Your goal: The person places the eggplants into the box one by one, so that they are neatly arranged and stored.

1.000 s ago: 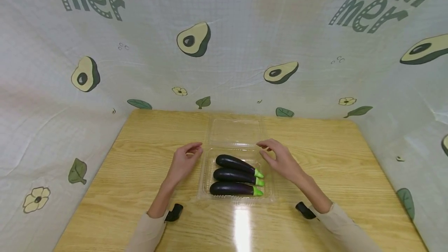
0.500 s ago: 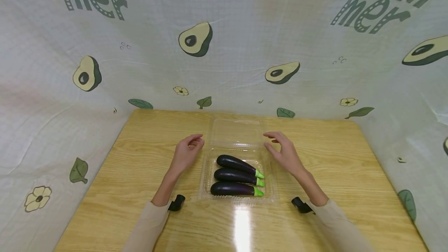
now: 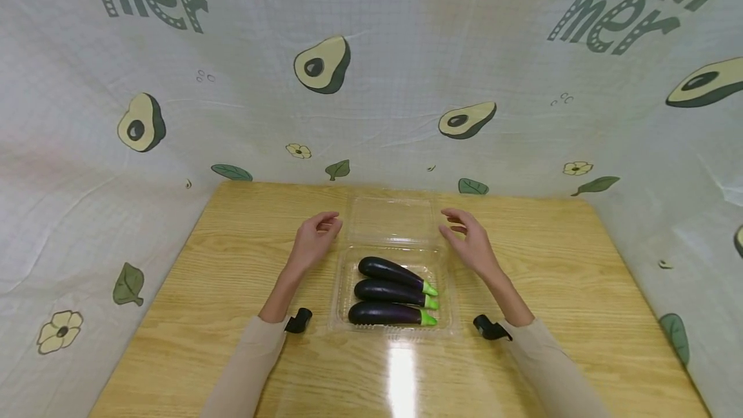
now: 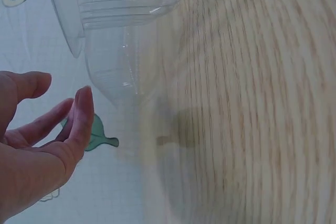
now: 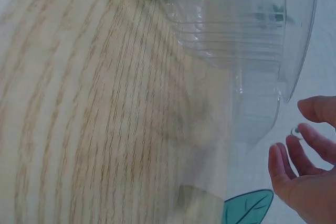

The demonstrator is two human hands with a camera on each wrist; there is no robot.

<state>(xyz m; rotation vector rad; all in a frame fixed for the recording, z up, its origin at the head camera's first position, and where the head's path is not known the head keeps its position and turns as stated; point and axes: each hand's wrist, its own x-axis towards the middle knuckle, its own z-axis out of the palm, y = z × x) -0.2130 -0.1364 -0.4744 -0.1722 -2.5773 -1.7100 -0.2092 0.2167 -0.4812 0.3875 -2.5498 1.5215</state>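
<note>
A clear plastic clamshell container (image 3: 338,289) stands mid-table with its transparent lid (image 3: 391,218) folded back toward the wall. Inside the base lie 3 dark purple eggplants (image 3: 386,313), their green stem ends pointing right. My left hand (image 3: 314,240) is just left of the lid, fingers loosely bent and holding nothing. On the other side my right hand (image 3: 473,244) mirrors it near the lid's right edge, thumb and fingers apart. In the left wrist view, a gap shows between the left fingertips (image 4: 84,95) and the lid. The right wrist view shows a similar gap beside the right fingertips (image 5: 278,153).
The glossy wooden table (image 3: 232,263) backs onto a pale cloth (image 3: 383,82) printed with avocados, leaves and lettering. Black wrist cameras are strapped at the left cuff (image 3: 298,320) and right cuff (image 3: 490,328).
Both hands have moved away from me, from beside the base to beside the opened lid. The right hand has also shifted slightly right. The container and eggplants have stayed put.
</note>
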